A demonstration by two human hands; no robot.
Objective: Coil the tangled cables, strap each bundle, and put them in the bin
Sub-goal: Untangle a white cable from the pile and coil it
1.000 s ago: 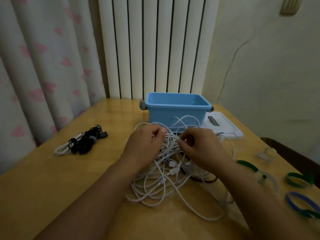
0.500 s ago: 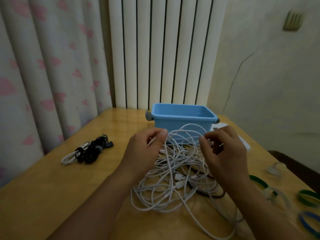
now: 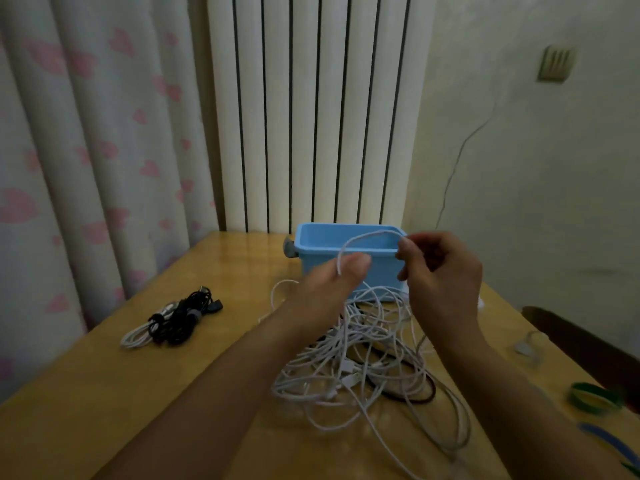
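Pinching one white cable strand (image 3: 360, 237) between left hand (image 3: 332, 282) and right hand (image 3: 440, 271), both raised at frame centre before the blue bin (image 3: 346, 233). Lying below on the wooden table (image 3: 104, 393): the white cable tangle (image 3: 363, 362). Resting at left: a black-and-white bundle (image 3: 173, 322). Sitting at lower right: a green strap (image 3: 594, 398).

Dim, warm indoor light; hands motion-blurred; wide-angle bending at edges; soft glare on tabletop (image 3: 242, 247).
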